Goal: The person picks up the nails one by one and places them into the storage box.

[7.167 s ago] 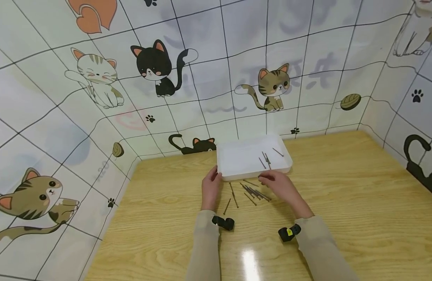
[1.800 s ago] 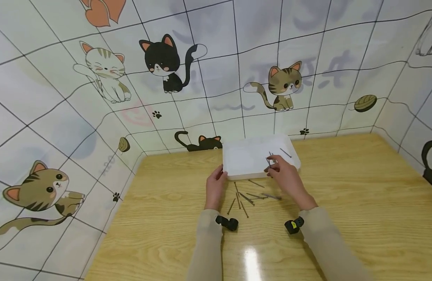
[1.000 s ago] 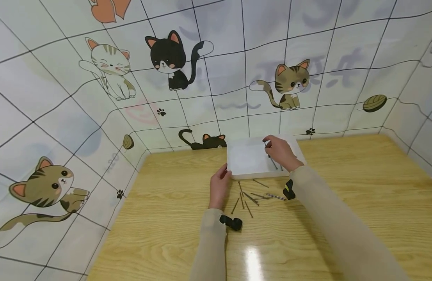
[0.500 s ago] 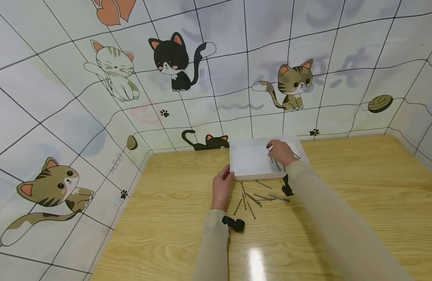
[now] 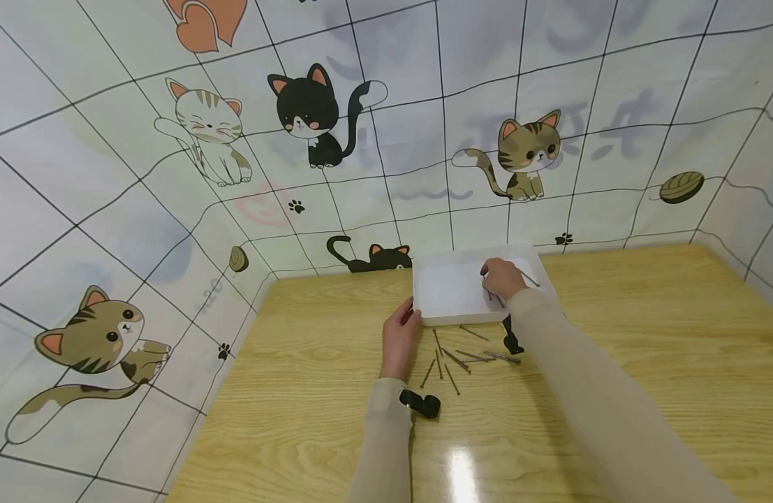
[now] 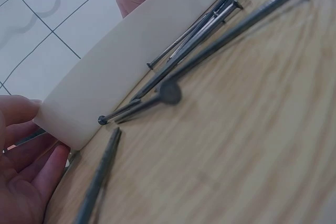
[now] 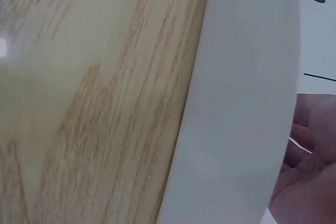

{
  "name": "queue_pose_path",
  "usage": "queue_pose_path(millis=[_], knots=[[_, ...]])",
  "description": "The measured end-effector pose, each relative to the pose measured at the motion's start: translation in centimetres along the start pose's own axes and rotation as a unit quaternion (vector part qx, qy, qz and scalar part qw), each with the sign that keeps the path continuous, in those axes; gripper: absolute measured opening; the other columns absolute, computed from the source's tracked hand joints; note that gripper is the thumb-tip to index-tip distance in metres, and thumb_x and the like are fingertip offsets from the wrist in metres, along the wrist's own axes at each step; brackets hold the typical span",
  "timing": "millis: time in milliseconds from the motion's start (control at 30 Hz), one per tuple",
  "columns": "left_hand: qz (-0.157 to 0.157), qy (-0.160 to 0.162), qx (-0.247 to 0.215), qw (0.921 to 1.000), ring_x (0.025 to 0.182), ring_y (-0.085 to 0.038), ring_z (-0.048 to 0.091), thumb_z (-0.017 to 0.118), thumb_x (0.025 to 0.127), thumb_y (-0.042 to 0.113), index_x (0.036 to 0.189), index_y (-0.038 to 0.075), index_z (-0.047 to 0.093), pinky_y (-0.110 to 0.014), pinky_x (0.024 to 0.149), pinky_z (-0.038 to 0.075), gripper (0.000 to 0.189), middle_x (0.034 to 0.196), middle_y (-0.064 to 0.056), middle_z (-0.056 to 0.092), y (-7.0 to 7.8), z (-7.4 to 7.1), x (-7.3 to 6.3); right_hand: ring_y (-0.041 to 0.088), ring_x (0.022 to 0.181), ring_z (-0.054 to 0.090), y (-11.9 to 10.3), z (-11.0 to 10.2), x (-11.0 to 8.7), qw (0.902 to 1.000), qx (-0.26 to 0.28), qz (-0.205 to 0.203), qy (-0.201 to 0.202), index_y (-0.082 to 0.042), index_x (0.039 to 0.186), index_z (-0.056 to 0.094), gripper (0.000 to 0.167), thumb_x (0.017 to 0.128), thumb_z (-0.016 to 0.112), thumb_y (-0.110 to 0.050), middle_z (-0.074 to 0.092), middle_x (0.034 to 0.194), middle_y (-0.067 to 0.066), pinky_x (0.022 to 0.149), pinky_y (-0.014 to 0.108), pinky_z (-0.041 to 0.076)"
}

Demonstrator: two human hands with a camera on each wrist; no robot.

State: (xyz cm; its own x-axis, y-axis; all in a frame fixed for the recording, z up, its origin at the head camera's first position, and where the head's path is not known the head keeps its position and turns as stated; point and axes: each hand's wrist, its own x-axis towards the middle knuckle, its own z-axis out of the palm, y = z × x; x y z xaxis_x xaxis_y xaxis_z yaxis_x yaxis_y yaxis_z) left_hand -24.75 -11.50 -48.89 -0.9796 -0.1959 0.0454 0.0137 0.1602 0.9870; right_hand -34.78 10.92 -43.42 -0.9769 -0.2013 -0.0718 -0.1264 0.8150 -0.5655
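Observation:
A shallow white tray (image 5: 445, 286) sits at the back of the table. My left hand (image 5: 399, 342) grips its front left corner; the left wrist view shows the thumb at the rim of the tray wall (image 6: 100, 85) and the fingers curled against the side. My right hand (image 5: 504, 278) reaches over the front wall into the tray, fingers curled and pointing down, with a nail pinched at the fingertips, mostly hidden by the hand. Beside it inside the tray lies another nail (image 5: 528, 277), with more partly covered. Several loose nails (image 5: 452, 379) lie scattered in front of the tray.
The wooden table (image 5: 298, 419) meets a wall (image 5: 417, 140) printed with cats and grid lines right behind the tray. Each wrist carries a small black camera (image 5: 420, 404). The right forearm (image 5: 587, 377) crosses above the table right of the nails.
Over the last seconds my right hand went from the nails on the table into the tray with a nail, then lowered toward its floor. The left hand stays at the tray corner.

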Motion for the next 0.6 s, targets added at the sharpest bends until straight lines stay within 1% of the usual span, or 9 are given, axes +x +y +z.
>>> queue_pose_path(millis=[133, 367, 600], knots=[[0.001, -0.003, -0.005, 1.0, 0.108, -0.009, 0.049, 0.056, 0.088, 0.027, 0.128, 0.02, 0.051, -0.031, 0.091, 0.039, 0.04, 0.122, 0.005, 0.053, -0.1, 0.02, -0.07, 0.037, 0.092, 0.054, 0.2, 0.23, -0.15, 0.9999, -0.011, -0.007, 0.011, 0.008, 0.109, 0.057, 0.03, 0.081, 0.048, -0.001, 0.055, 0.109, 0.025, 0.072, 0.045, 0.045], [0.005, 0.0, 0.0, 1.0, 0.107, -0.008, 0.049, 0.056, 0.088, 0.027, 0.128, 0.019, 0.051, -0.03, 0.09, 0.04, 0.041, 0.122, 0.005, 0.054, -0.03, 0.05, -0.07, 0.038, 0.093, 0.054, 0.48, 0.68, 0.12, 0.9999, -0.006, -0.007, 0.014, 0.008, 0.109, 0.057, 0.03, 0.083, 0.048, -0.001, 0.057, 0.107, 0.025, 0.072, 0.045, 0.046], [0.005, -0.001, -0.001, 1.0, 0.106, -0.007, 0.05, 0.057, 0.088, 0.027, 0.128, 0.018, 0.051, -0.029, 0.089, 0.041, 0.042, 0.12, 0.007, 0.054, -0.17, 0.01, 0.17, 0.04, 0.097, 0.053, 0.5, 0.75, 0.02, 0.9999, -0.01, -0.007, 0.01, 0.008, 0.113, 0.055, 0.031, 0.084, 0.049, -0.001, 0.055, 0.11, 0.026, 0.076, 0.047, 0.045]])
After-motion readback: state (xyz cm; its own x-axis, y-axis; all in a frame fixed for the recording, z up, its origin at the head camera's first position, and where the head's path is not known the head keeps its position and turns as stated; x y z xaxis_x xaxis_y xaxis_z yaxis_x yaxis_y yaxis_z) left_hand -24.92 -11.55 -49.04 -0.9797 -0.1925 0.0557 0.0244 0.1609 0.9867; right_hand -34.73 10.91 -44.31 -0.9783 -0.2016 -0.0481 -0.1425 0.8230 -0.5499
